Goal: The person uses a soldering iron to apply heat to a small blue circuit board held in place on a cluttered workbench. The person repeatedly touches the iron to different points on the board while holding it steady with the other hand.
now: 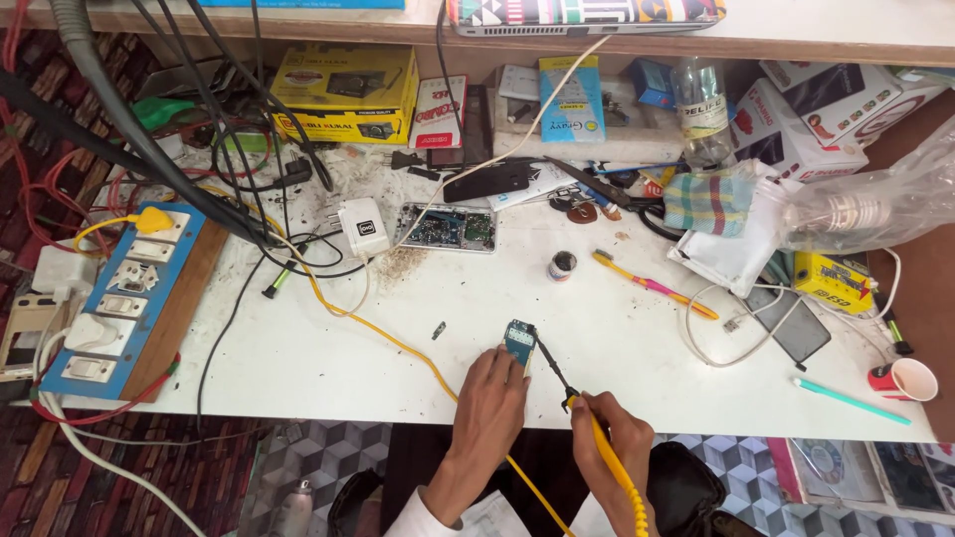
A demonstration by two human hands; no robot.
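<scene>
Circuit board (519, 341) pinched by left hand (489, 398); right hand (607, 438) grips soldering iron (587, 423) near yellow cable (398, 343).

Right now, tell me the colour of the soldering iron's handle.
Yellow. The soldering iron in the right hand has a yellow handle, seen in the head view.

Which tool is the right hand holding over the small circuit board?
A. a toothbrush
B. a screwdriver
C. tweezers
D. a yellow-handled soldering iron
D: the right hand grips a yellow-handled soldering iron whose dark tip reaches the small circuit board that the left hand steadies.
</scene>
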